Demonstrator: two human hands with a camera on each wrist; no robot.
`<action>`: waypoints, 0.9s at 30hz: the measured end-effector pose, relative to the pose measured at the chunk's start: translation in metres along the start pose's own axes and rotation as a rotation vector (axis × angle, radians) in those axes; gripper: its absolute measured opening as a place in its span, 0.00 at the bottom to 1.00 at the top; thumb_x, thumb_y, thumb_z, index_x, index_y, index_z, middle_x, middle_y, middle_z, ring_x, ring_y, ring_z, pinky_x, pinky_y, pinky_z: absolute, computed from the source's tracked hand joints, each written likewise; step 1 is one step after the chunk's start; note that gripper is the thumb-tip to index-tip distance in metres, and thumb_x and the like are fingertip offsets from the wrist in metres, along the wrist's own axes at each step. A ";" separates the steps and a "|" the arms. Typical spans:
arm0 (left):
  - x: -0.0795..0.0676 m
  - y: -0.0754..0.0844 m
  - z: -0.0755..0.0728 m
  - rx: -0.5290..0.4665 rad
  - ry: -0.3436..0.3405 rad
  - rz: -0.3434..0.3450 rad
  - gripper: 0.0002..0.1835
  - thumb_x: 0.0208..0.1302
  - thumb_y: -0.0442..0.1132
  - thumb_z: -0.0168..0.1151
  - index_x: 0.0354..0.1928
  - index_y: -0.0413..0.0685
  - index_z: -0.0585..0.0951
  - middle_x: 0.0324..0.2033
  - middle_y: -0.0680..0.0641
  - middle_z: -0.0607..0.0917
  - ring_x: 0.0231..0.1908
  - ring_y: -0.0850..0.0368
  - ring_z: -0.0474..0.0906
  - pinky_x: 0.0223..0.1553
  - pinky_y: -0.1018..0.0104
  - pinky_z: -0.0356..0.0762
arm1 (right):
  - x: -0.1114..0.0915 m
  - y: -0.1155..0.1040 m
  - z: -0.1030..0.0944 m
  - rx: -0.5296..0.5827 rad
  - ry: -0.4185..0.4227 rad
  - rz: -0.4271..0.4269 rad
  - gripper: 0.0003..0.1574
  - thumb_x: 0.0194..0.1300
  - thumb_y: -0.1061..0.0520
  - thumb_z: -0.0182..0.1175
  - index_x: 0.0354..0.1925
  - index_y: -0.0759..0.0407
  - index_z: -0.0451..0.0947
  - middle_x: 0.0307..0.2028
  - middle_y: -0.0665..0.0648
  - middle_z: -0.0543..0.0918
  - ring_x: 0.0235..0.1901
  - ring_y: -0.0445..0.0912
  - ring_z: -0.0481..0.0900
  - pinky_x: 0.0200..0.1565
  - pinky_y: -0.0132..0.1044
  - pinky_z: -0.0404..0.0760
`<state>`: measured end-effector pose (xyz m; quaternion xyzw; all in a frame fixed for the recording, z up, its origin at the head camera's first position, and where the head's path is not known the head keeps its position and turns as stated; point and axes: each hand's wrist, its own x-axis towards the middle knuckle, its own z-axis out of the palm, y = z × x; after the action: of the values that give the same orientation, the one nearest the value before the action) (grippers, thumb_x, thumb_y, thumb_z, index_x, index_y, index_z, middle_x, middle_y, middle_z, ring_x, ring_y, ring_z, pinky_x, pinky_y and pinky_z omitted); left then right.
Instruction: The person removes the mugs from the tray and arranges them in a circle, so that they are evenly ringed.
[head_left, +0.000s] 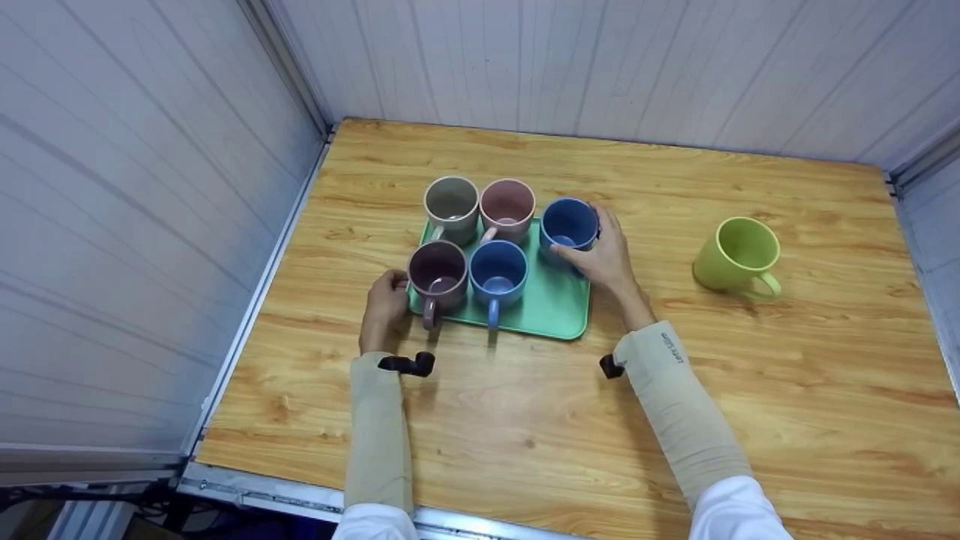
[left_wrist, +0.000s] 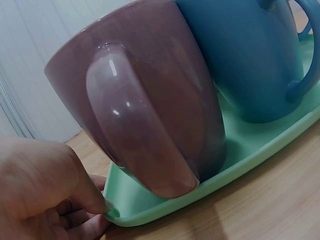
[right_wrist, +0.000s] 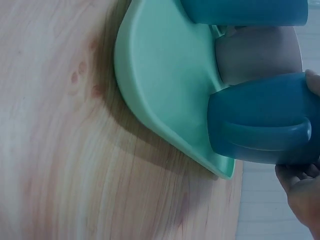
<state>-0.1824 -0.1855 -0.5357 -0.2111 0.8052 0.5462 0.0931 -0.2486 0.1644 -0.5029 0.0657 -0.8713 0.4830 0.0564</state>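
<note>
My right hand [head_left: 606, 251] grips a dark blue mug [head_left: 568, 225] near its rim, thumb on the near side and fingers round the far side. That mug is over the far right corner of a green tray [head_left: 555, 311]. In the right wrist view its handle [right_wrist: 270, 134] faces the camera. My left hand [head_left: 386, 304] pinches the tray's left edge, as the left wrist view shows up close. Beside it on the tray stands a purple-brown mug [head_left: 438, 277], then a lighter blue mug [head_left: 499, 274]. Behind them are a grey mug [head_left: 451, 210] and a pink mug [head_left: 508, 210].
A yellow-green mug [head_left: 735, 255] stands apart on the wooden table [head_left: 525, 420], to the right of the tray, its handle turned toward the near right. White panels [head_left: 510, 67] close off the back and sides. A metal edge [head_left: 262, 491] runs along the table's front.
</note>
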 end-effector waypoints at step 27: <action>0.005 0.001 -0.002 0.176 0.020 0.072 0.18 0.64 0.29 0.42 0.53 0.36 0.75 0.50 0.37 0.78 0.53 0.45 0.71 0.61 0.56 0.66 | -0.026 -0.010 -0.041 0.027 -0.021 -0.040 0.61 0.42 0.42 0.77 0.69 0.61 0.60 0.64 0.61 0.67 0.63 0.53 0.67 0.65 0.49 0.67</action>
<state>-0.1868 -0.1880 -0.5362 -0.1785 0.8581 0.4742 0.0833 -0.2202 0.1953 -0.4776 0.0888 -0.8639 0.4926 0.0562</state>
